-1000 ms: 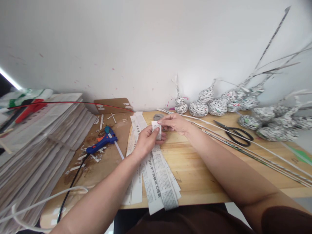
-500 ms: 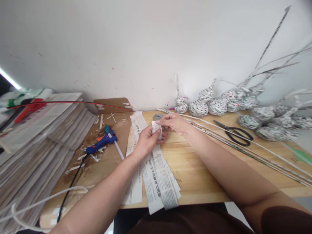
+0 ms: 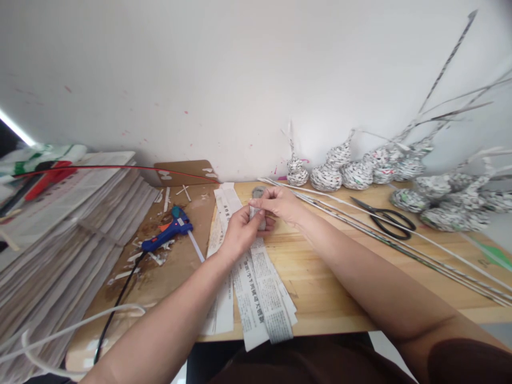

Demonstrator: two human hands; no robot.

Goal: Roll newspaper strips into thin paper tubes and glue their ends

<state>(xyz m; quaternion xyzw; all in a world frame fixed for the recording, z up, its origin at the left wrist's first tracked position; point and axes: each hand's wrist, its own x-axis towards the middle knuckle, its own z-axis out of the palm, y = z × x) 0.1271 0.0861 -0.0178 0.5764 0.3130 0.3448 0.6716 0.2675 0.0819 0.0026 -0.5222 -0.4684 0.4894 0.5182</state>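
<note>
Left hand (image 3: 245,228), closed, clamps newsprint strip (image 3: 253,213); right hand (image 3: 282,205) pinches its twelve-o'clock end; scissors (image 3: 391,224) lie at three o'clock

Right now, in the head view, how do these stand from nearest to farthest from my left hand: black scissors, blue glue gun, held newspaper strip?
1. Newspaper strip: held in the left hand.
2. Blue glue gun: to its left, on the brown cardboard.
3. Black scissors: to its right, beyond the right hand.

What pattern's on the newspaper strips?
Newspaper strips show dark print on off-white, in the head view.
</note>
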